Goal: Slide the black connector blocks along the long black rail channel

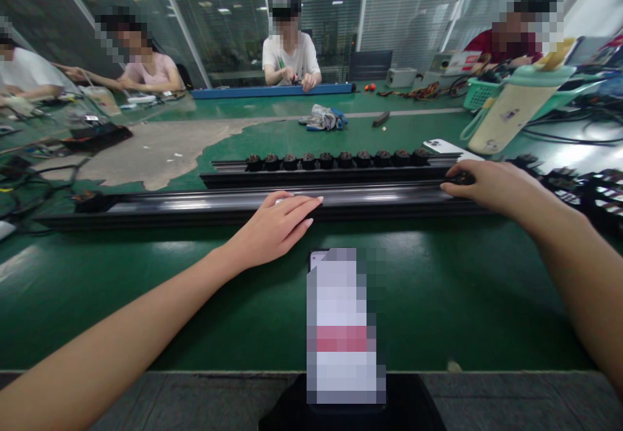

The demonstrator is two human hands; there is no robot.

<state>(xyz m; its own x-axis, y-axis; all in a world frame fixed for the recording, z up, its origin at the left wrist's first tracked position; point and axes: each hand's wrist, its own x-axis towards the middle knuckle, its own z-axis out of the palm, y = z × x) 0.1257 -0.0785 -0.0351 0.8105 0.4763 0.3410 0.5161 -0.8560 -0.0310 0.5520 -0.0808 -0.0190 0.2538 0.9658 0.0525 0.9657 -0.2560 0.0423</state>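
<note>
Black channel rail (379,196), long, lying crosswise on the near part of a worktop, in a glass-walled room. Glass partition (409,2), backed by blinds, ceiling lights showing in it. Four co-workers, seated beyond, two at left, one opposite, one at right. Worktop (438,282), green, glossy, with a bare grey patch (160,142) at left. Contents of the near rail: a dark fitting (90,201) at its left end; a small dark piece (462,178) at its right. Second black rail (321,177), shorter, just behind; ten round black sockets (345,160) in a row along it. Left hand (270,230), laid on the near rail, grip lightly spread, fingertips over the channel. Right hand (491,181), grip pinching the small dark piece between thumb and fingers. Cream tumbler (516,110), mint lid, tilted in view; contents hidden. Green basket (477,95), behind the tumbler, contents unclear. Crumpled gloves (324,118), grey and blue, beyond the rails. White phone (448,148), beside the right hand.
</note>
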